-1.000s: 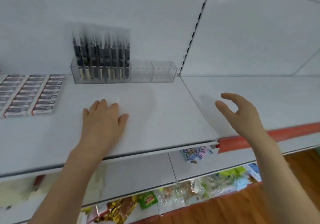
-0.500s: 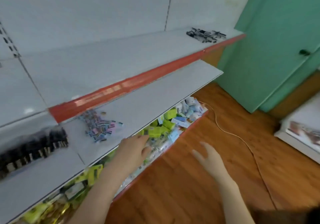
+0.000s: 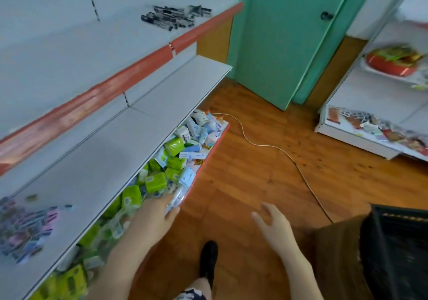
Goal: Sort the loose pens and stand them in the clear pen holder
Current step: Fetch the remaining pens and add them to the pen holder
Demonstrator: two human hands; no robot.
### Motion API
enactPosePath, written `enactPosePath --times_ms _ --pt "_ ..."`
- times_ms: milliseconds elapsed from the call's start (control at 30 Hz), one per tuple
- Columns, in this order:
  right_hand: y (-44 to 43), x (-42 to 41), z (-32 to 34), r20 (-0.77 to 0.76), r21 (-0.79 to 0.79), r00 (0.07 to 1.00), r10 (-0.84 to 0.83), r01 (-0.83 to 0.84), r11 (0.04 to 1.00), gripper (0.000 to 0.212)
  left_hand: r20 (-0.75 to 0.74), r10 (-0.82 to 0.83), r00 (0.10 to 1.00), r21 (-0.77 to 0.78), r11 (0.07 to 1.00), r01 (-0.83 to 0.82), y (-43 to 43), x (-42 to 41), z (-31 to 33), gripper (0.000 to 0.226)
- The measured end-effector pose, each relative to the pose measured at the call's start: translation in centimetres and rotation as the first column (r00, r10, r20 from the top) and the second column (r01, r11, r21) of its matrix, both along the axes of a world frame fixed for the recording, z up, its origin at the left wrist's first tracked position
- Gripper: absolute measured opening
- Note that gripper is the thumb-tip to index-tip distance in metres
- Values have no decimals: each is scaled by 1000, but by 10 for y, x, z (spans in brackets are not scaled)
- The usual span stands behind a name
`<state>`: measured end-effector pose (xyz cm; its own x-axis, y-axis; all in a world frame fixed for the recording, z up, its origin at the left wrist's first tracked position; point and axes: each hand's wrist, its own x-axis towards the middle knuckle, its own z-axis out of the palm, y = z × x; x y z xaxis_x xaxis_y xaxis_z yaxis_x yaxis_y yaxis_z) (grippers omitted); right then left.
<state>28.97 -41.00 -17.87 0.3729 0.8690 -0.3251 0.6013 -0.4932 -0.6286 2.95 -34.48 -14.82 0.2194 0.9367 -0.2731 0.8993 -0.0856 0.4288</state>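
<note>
Many dark pens point(image 3: 176, 17) lie in a loose heap at the far end of the top shelf point(image 3: 69, 51), close to its red front strip and the green door point(image 3: 278, 44) beyond. They point every way, some crossed over others. Blur keeps me from counting them or telling caps from tips. The clear holder is not in view.

Both my hands are empty. My left hand point(image 3: 157, 216) is near and low, fingers straight, over the packets point(image 3: 173, 146) in the bottom bin; I cannot tell whether it touches them. My right hand point(image 3: 275, 225) hangs over the wood floor to its right, fingers spread and loose. Both are well apart from the heap.

I judge the pens light, stiff and smooth. They look like plastic barrels that will roll on the flat shelf and slip past each other in a slack grab. They are hardly fragile, though a cap might pop off.

I would take a few at a time, pinching across the middle of the barrels where they lie parallel, thumb against fingers. Then I would turn them all one way before standing them. Those nearest the shelf edge could roll off, so they go first. A cord point(image 3: 266, 146) crosses the floor on the way, and I should step over it.
</note>
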Motion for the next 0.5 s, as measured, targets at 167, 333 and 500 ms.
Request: enactPosePath --times_ms 167,333,500 --pt "92 50 6 51 15 998 27 -28 999 52 43 10 999 0 1000 -10 93 56 -4 47" --pt "183 91 31 67 74 997 41 -46 996 50 49 10 999 31 999 -11 172 100 9 49" --pt "226 127 22 70 8 996 54 -54 998 48 17 -9 1000 -17 1000 9 217 138 12 49"
